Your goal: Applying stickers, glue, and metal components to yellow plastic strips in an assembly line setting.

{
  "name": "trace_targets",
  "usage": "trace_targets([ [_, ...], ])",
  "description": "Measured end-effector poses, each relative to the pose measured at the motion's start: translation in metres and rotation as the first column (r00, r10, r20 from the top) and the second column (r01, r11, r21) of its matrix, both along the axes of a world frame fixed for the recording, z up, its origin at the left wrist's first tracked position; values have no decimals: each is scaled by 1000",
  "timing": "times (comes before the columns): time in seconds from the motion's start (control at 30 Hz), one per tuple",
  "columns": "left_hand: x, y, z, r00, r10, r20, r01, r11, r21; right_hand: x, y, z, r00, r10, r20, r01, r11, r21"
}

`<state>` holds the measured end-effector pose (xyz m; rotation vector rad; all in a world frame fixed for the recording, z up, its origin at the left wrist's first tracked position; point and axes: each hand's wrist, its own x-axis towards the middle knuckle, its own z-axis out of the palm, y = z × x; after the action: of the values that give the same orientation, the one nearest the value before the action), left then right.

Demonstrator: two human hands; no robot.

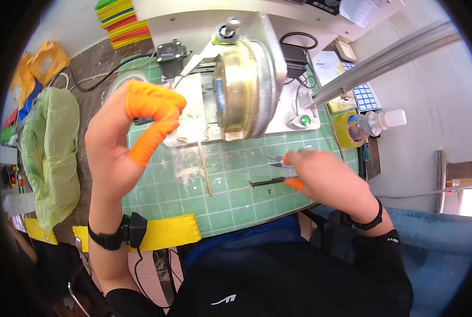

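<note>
My left hand (117, 134) is raised at the left of the bench, with orange finger cots on its thumb and fingers. The fingertips are pinched together near the machine; whatever lies between them is too small to make out. Low over the green cutting mat (230, 206), my right hand (326, 179) is closed, also with orange cots. A metal tool with two pointed tips (278, 162) sticks out from its fingers. A slim dark tool (266, 183) lies just by its thumb. Between the hands rests a thin wooden stick (204, 169), against the machine's white base.
A machine carries a large gold-coloured wheel (238, 90), with a green knob (305, 121) on its base. To the right stand a clear bottle (357, 127) and a slanting metal rail (384, 63). A green plastic bag (53, 153) and yellow strip (172, 231) lie left.
</note>
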<state>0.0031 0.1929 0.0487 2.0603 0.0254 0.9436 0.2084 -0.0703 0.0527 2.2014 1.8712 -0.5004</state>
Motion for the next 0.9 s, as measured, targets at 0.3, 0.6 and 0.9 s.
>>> trace_targets([
  [0.3,-4,-26,37,961,272,45,-253,801,542,80,11,-3,918,-384,-96,254,386,887],
  [0.6,-76,-21,27,899,371,233,-435,823,365,36,-48,-24,809,-278,-518,587,412,696],
  [0.9,-566,-111,-59,-368,919,-142,-876,-394,-277,-24,24,51,916,11,-401,369,366,854],
])
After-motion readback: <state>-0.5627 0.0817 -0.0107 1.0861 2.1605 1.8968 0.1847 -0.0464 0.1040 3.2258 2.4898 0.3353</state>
